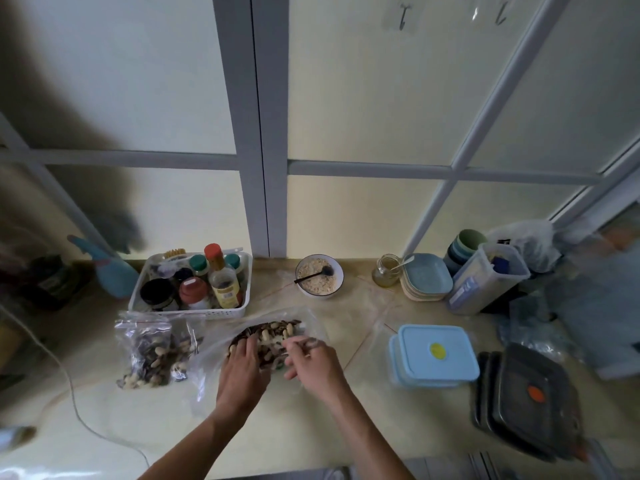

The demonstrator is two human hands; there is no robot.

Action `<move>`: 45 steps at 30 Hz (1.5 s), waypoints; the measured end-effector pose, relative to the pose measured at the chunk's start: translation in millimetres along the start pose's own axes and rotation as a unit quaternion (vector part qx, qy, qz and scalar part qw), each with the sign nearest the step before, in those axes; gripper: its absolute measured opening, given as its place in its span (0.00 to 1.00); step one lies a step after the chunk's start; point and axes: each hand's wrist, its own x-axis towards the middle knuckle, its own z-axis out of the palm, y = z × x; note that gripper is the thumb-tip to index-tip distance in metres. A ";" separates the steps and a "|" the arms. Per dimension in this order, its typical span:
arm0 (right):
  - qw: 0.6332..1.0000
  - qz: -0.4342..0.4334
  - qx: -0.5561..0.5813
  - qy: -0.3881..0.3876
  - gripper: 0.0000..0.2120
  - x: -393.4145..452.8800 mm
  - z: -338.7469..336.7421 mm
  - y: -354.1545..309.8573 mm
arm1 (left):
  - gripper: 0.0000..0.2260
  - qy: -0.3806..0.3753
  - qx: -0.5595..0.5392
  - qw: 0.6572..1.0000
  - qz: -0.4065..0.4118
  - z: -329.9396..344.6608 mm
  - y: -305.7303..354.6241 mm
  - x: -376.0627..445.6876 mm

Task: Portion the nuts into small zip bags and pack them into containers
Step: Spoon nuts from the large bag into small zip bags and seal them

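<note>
A large clear bag of mixed nuts [273, 329] lies on the counter in front of me. My left hand [242, 367] rests flat on the bag, fingers spread over the nuts. My right hand [311, 362] is at the bag's right side with curled fingers pinching the clear plastic. To the left lie small zip bags [156, 351] filled with nuts. Two stacked light-blue lidded containers [433, 355] stand to the right, and dark lidded containers [533, 400] sit further right.
A white basket of jars and bottles [194, 282] stands behind the bags. A bowl of oats with a spoon [318, 275], a honey jar [386, 270], stacked plates [426, 277] and a tall clear container [485, 278] line the back. A white cable [72, 393] crosses the left counter.
</note>
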 end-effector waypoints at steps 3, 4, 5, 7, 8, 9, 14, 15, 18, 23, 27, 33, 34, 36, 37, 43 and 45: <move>0.997 -0.021 -0.019 -0.071 0.12 -3.0 7.5 1.3 | 0.32 0.008 -0.024 1.000 -0.005 -4.7 1.4 -1.8; 0.995 -0.034 -0.028 -0.088 0.12 -3.6 8.9 2.8 | 0.32 0.010 -0.040 0.999 -0.009 -7.2 2.1 -2.4; 0.993 -0.052 -0.040 -0.102 0.12 -4.1 9.3 3.7 | 0.32 0.012 -0.057 0.998 -0.013 -8.3 1.5 -2.7; 0.988 -0.087 -0.053 -0.113 0.12 -4.9 8.3 3.7 | 0.31 0.016 -0.084 0.996 -0.023 -10.7 0.7 -4.8; 0.988 -0.101 -0.051 -0.106 0.12 -4.7 6.8 2.6 | 0.30 0.017 -0.093 0.995 -0.030 -11.4 -0.3 -5.9; 0.989 -0.113 -0.047 -0.088 0.12 -3.7 5.6 1.7 | 0.29 0.019 -0.100 0.994 -0.037 -11.0 -2.1 -6.3; 0.988 -0.155 -0.014 0.018 0.11 2.4 2.1 -1.2 | 0.26 0.043 -0.116 0.991 -0.041 -12.8 -3.9 -7.9; 0.988 -0.154 -0.015 0.011 0.11 2.7 1.9 -0.8 | 0.26 0.043 -0.121 0.991 -0.036 -13.5 -3.5 -8.4; 0.988 -0.152 -0.016 -0.005 0.11 -0.1 1.2 -0.5 | 0.24 0.030 -0.136 0.989 -0.042 -16.4 -4.4 -11.0; 0.976 -0.146 0.087 0.134 0.12 5.3 -8.4 2.5 | 0.30 0.012 -0.128 0.990 -0.061 -9.8 -14.9 -12.0; 0.963 -0.102 0.101 0.228 0.10 7.2 -15.9 -1.9 | 0.29 0.023 -0.136 0.989 -0.062 -11.1 -15.1 -13.3; 0.993 -0.003 0.096 0.072 0.11 18.5 17.1 19.9 | 0.17 -0.038 -0.131 0.987 -0.082 -18.1 -16.9 -10.8; 0.994 0.012 0.101 0.039 0.11 22.5 26.4 27.1 | 0.20 -0.058 -0.128 0.987 -0.082 -20.5 -18.8 -10.6; 0.990 0.047 0.136 -0.005 0.13 30.4 41.8 39.2 | 0.24 -0.069 -0.138 0.985 -0.083 -22.4 -24.8 -9.1; 0.985 0.065 0.161 -0.012 0.14 34.2 45.5 42.2 | 0.24 -0.063 -0.142 0.984 -0.092 -26.2 -25.2 -9.1; 0.940 0.165 0.277 0.111 0.18 54.1 18.3 38.6 | 0.15 -0.002 -0.169 0.984 -0.049 -51.5 -22.8 -4.5; 0.945 0.152 0.240 0.164 0.20 58.7 1.7 31.0 | 0.10 0.009 -0.101 0.994 -0.034 -52.7 -22.1 4.5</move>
